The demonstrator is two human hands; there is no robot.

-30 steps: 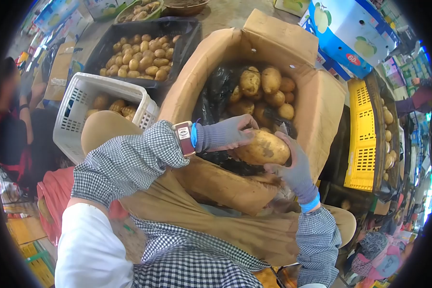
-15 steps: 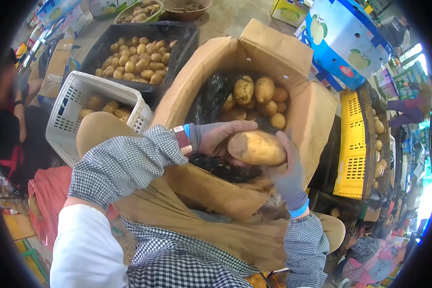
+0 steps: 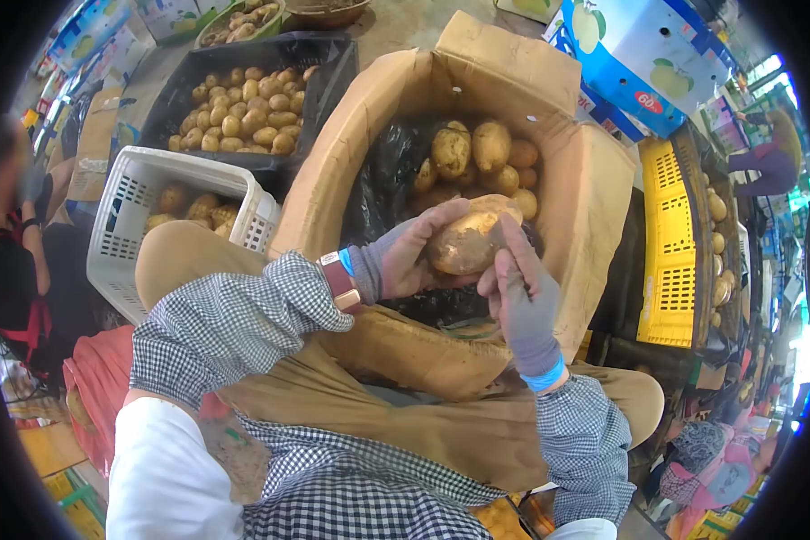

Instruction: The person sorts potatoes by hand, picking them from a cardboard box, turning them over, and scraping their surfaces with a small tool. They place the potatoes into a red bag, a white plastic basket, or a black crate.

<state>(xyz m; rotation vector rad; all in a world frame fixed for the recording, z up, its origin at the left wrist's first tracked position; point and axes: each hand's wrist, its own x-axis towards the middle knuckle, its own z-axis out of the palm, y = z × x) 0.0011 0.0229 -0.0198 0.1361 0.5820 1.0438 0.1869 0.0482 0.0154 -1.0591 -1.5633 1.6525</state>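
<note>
A large potato (image 3: 466,245), with a dark, earthy patch on its near side, is held over the open cardboard box (image 3: 585,193). My left hand (image 3: 412,255), in a grey glove stained with dirt, grips its left end. On the right end rest the fingers of my right hand (image 3: 524,297), gloved the same way, the index finger laid along the skin. Below and beyond it, more potatoes (image 3: 490,147) lie in the box, partly hidden by my hands. Black plastic film (image 3: 385,184) lines the box.
A black crate (image 3: 328,90) of smaller potatoes stands at the back left, beside a white crate (image 3: 121,202) with several large ones. To the right are a yellow crate (image 3: 670,297) and blue fruit cartons (image 3: 643,63). Another person (image 3: 13,261) is at the far left.
The potato has risen slightly and turned, so its dirty patch now faces me. My right hand has shifted from around its end to fingers laid against it. The view has shifted slightly.
</note>
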